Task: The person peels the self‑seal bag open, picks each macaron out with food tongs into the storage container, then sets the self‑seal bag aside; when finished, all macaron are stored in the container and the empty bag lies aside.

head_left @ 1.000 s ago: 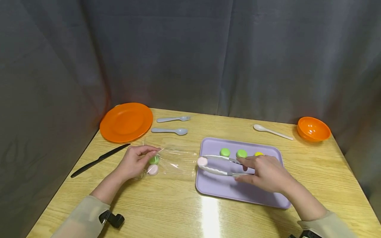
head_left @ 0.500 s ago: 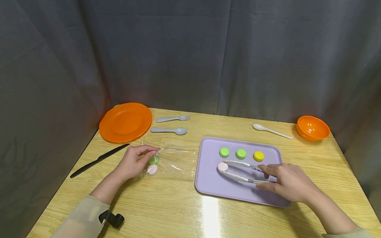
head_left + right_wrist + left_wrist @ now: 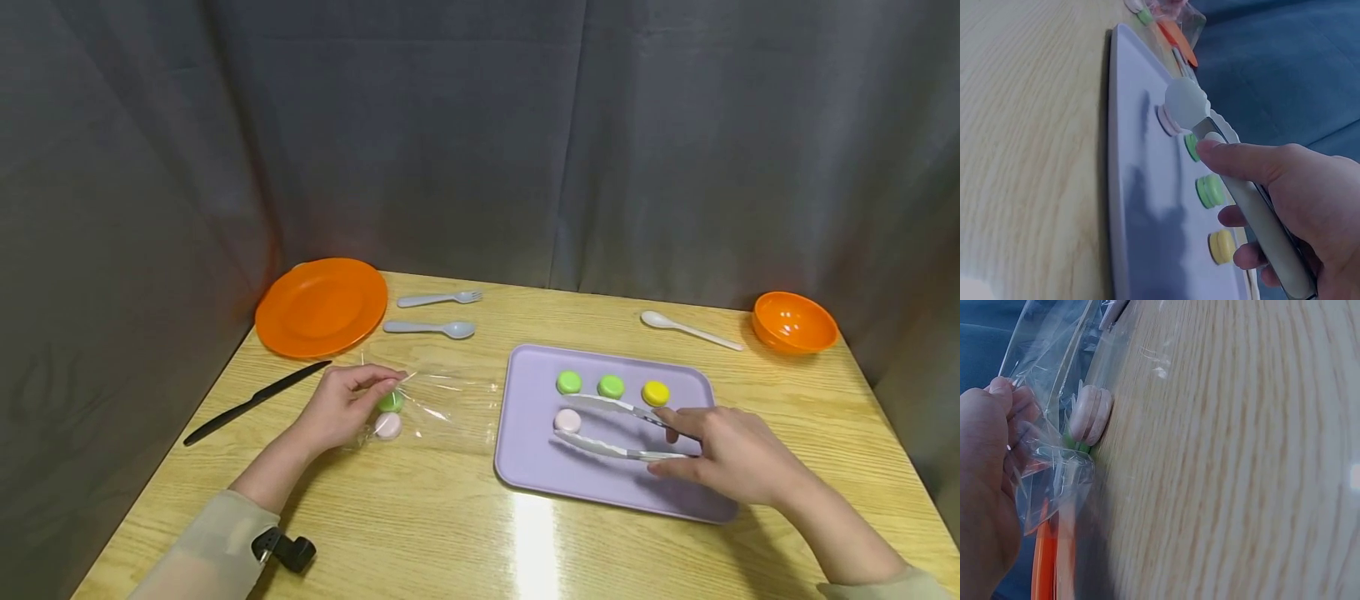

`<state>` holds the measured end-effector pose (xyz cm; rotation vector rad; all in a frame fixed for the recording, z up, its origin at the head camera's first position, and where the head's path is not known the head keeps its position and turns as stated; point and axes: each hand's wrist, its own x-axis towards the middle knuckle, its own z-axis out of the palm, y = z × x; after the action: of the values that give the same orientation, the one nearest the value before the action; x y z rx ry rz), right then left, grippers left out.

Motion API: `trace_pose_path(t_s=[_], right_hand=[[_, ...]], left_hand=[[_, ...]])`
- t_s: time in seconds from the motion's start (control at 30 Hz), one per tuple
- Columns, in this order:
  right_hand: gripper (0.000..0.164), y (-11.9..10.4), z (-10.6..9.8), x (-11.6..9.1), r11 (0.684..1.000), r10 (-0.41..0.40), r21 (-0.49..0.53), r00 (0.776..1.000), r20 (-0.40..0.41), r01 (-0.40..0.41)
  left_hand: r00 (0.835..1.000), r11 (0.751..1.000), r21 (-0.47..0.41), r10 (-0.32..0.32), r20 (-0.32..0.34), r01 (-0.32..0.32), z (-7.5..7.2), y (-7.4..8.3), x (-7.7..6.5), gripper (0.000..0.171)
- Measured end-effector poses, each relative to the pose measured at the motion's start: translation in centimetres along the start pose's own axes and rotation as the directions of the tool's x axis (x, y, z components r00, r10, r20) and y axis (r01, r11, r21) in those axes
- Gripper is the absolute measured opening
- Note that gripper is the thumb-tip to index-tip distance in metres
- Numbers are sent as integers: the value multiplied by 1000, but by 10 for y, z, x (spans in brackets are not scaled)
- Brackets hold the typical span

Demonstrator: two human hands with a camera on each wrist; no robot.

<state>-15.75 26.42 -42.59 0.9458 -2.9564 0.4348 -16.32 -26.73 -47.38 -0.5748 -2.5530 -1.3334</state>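
My left hand (image 3: 343, 406) pinches the upper edge of a clear plastic bag (image 3: 457, 412) lying on the table. Inside the bag are a green macaron (image 3: 390, 401) and a pink macaron (image 3: 1090, 415). In my right hand (image 3: 731, 454) I hold tongs (image 3: 1188, 103) over the purple tray (image 3: 525, 475). Their arms are spread, one on each side of another pink macaron (image 3: 567, 421) on the tray. Behind it stand two green macarons, one on the left (image 3: 569, 382) and one in the middle (image 3: 611, 387), and a yellow macaron (image 3: 656, 393).
An orange plate (image 3: 322, 308) lies at the back left, with a black knife (image 3: 255, 402) in front of it. A grey fork (image 3: 438, 299) and grey spoon (image 3: 429, 328) are beside the plate. A white spoon (image 3: 690, 330) and orange bowl (image 3: 793, 323) stand at the back right.
The tongs moved right from the bag's mouth with the pink macaron, over the tray. Their arms then spread, and the macaron now lies on the tray. My left hand stayed put.
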Motion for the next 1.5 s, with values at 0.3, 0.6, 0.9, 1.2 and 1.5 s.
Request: trace_pose_path(t_s=[0.3,0.6,0.9,1.2,1.5], right_hand=[[68,-13,0,21,996,-84,35,996,-35,85],[65,-34,11,53,985,-163,46,985,-52,166],[58,-57,26,88,982,-179,67,984,15,177],[55,-77,41,116,974,-223,46,974,32,221],[55,-101,54,136,968,-244,64,969,39,242]], left_hand=[[1000,1000,9,-11,1,11,0,0,1,15],[1000,1000,-4,-22,0,22,0,-1,0,13],[1000,1000,-16,-27,5,27,-1,0,-1,14],[1000,999,-32,10,-5,-10,0,2,0,13],[999,999,-32,36,-12,-36,2,3,3,15]])
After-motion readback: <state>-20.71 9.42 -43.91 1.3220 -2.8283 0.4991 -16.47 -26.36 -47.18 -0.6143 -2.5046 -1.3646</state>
